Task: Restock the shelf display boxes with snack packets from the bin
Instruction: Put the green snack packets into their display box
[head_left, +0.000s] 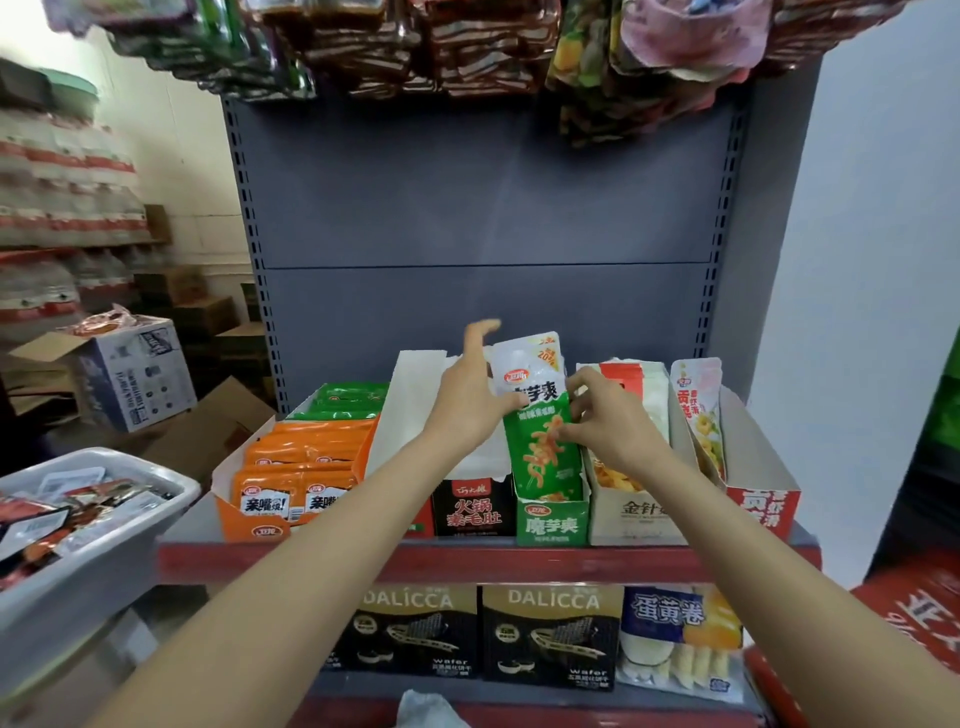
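Our left hand and right hand both pinch the green-and-white snack packet, each grip curled on one edge; it stands upright in the green display box on the shelf.

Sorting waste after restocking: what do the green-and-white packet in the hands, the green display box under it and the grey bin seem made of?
Green-and-white packet: likely glossy plastic film; it shines and bends between the left hand and right hand.
Green display box: apparently printed cardboard, with flat matte walls and torn-looking edges.
Grey bin: probably moulded plastic, smooth with a rounded rim.
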